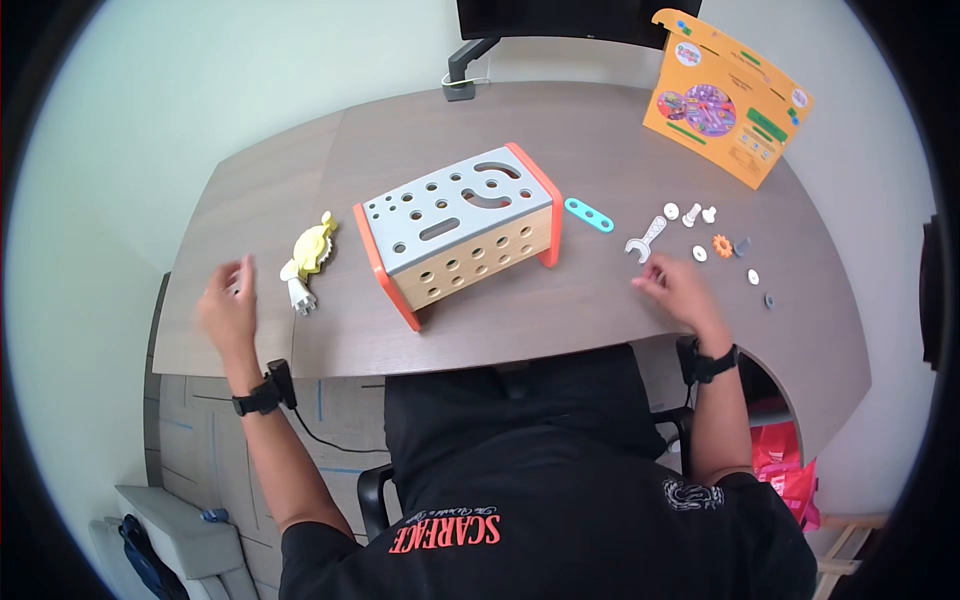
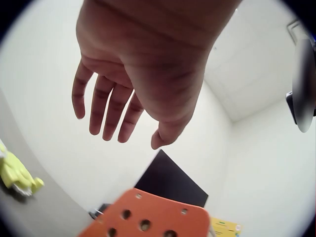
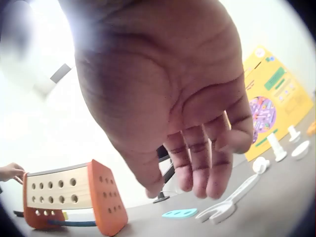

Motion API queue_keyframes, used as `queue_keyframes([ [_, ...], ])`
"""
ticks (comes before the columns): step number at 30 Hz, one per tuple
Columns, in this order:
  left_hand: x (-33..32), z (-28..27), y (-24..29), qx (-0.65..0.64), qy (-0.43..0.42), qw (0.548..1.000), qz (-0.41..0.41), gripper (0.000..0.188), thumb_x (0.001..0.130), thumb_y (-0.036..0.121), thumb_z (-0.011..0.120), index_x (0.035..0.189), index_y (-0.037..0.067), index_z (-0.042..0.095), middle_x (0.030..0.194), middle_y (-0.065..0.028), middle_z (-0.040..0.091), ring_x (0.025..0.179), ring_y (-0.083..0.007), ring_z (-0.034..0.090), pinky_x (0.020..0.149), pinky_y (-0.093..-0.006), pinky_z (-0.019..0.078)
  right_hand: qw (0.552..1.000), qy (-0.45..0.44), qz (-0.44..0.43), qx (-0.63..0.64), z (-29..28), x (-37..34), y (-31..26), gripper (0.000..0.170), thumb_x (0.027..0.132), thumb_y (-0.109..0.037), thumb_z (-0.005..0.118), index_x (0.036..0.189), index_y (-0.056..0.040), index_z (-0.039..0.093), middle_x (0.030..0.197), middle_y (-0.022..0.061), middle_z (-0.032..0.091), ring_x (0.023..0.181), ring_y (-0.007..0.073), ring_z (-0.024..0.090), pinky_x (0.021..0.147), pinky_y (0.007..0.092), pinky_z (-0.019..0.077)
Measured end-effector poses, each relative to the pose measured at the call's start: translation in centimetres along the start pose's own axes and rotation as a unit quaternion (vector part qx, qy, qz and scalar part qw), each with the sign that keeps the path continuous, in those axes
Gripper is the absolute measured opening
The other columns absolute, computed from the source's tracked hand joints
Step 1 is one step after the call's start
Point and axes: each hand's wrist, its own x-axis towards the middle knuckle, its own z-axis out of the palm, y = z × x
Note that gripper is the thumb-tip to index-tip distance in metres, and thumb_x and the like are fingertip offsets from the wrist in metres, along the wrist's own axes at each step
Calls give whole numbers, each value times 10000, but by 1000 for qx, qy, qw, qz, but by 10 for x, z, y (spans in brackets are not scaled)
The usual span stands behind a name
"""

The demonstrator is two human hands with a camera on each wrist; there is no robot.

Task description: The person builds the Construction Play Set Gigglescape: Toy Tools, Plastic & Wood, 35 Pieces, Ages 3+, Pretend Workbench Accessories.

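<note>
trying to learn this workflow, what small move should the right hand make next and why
Probably lower the right hand and pinch the pale wrench: it lies on the table close to the fingertips, and the hand appears empty.

The head view's top edge cuts off the monitor (image 1: pixel 565 18), and the small print on the orange box (image 1: pixel 735 90) is too fine to read. The person's body hides most of the chair (image 1: pixel 374 500), while the tabletop (image 1: pixel 560 300) covers part of a red bag (image 1: pixel 785 470). In the left wrist view, the bottom edge crops the toy bench (image 2: pixel 153 210), the left edge clips the yellow toy (image 2: pixel 15 173), and a blurred dark shape (image 2: pixel 303 84) at right defies naming. In the right wrist view, the right hand (image 3: pixel 177 103) covers most of the monitor and some of the box; the left hand (image 3: pixel 11 172) is cropped at the left edge.
</note>
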Motion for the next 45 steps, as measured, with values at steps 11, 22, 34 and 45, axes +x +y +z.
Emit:
queue_keyframes([
  [11, -31, 35, 130, -116, -221, 916, 314, 909, 730, 545, 905, 1435, 67, 590, 1553, -216, 498, 1459, -423, 430, 1150, -527, 432, 928, 217, 258, -159, -48, 51, 150, 263, 831, -230, 839, 939, -73, 657, 943, 146, 758, 934, 352, 736, 780, 445, 563],
  [22, -41, 53, 137, -82, -259, 904, 330, 991, 731, 602, 870, 1500, 81, 524, 1595, -264, 429, 1519, -471, 331, 1216, -574, 346, 918, 245, 256, -179, -100, 71, 240, 378, 797, -99, 869, 1125, -52, 687, 1002, 148, 744, 945, 333, 736, 816, 447, 579],
  [34, -44, 57, 135, -118, -262, 908, 306, 935, 755, 533, 876, 1491, 67, 534, 1605, -277, 412, 1540, -471, 293, 1230, -566, 326, 907, 194, 313, -205, -98, 73, 302, 388, 848, -252, 874, 1120, -19, 725, 1116, 221, 761, 1043, 379, 740, 901, 461, 578],
  [45, -45, 58, 133, -115, -271, 909, 295, 930, 765, 543, 867, 1489, 66, 529, 1618, -260, 394, 1541, -479, 282, 1247, -587, 277, 859, 308, 102, 397, -87, 101, 188, 272, 1009, -211, 738, 1151, -17, 609, 944, 80, 742, 915, 161, 690, 773, 327, 566],
])
